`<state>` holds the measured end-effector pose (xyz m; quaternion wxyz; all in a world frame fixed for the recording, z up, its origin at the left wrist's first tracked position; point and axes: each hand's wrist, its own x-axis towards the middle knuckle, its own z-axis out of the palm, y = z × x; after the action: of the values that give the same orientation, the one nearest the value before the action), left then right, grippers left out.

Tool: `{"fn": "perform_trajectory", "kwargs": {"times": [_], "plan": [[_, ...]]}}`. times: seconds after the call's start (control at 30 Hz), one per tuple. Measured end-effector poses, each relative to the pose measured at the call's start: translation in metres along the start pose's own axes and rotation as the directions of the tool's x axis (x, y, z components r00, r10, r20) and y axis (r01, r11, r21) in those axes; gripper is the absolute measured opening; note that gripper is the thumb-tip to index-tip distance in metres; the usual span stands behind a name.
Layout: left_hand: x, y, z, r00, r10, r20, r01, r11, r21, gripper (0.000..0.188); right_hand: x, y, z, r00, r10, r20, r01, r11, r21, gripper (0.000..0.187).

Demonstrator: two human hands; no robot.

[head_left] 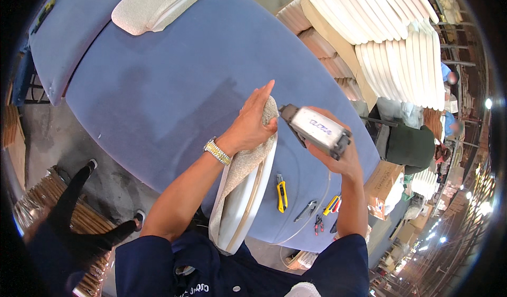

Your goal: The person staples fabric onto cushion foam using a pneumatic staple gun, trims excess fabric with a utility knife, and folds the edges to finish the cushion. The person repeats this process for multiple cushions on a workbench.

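Note:
A long curved panel (259, 189) with a white edge stands tilted against my body, beige textured fabric (244, 165) wrapped partly round it. My left hand (249, 121) grips its upper end, the thumb pressing the fabric and the fingers stretched along the far side. A staple gun (319, 128), white and grey with handwriting on top, is in my right hand (338, 152), whose fingers are wrapped round it. Its nose points at the panel's upper end, very near my left thumb; whether it touches is unclear. A thin pale hose runs down from the gun.
On the blue padded table (174, 96) lie a yellow utility knife (282, 194), a grey-handled tool (305, 211) and small red-handled cutters (319, 224). Another fabric-covered panel (158, 6) lies at the far edge. White panels (369, 12) are stacked at right; a person (63, 228) stands at left.

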<state>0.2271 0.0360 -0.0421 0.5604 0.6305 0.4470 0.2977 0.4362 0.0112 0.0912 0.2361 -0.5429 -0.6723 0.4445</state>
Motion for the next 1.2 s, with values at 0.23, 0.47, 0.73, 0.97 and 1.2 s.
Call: {"fn": "perform_trajectory", "kwargs": {"times": [0.23,0.47,0.73,0.97,1.2], "plan": [[0.002,-0.006,0.003,1.0,0.025,-0.004,-0.025,1.0,-0.017,0.097,0.016,0.005,0.006,0.992,0.086,0.094,-0.086,0.996,-0.006,0.056],[0.004,-0.012,0.005,0.998,0.057,0.015,-0.057,0.998,-0.035,0.098,0.032,0.004,-0.004,0.976,-0.053,0.213,0.081,0.988,-0.128,0.066],[0.005,-0.014,0.004,0.998,0.04,0.041,-0.038,0.998,-0.048,0.101,0.053,-0.004,-0.018,0.917,-0.031,0.397,0.152,0.949,-0.276,0.078],[0.005,-0.011,0.005,0.999,0.025,0.032,-0.024,0.999,-0.022,0.1,0.05,-0.005,-0.016,0.927,-0.005,0.374,0.114,0.956,-0.271,0.07],[0.005,-0.006,0.004,1.0,0.009,0.022,-0.01,0.999,0.042,0.104,0.062,0.004,-0.022,0.871,0.244,0.427,-0.223,0.97,-0.098,0.071]]}}
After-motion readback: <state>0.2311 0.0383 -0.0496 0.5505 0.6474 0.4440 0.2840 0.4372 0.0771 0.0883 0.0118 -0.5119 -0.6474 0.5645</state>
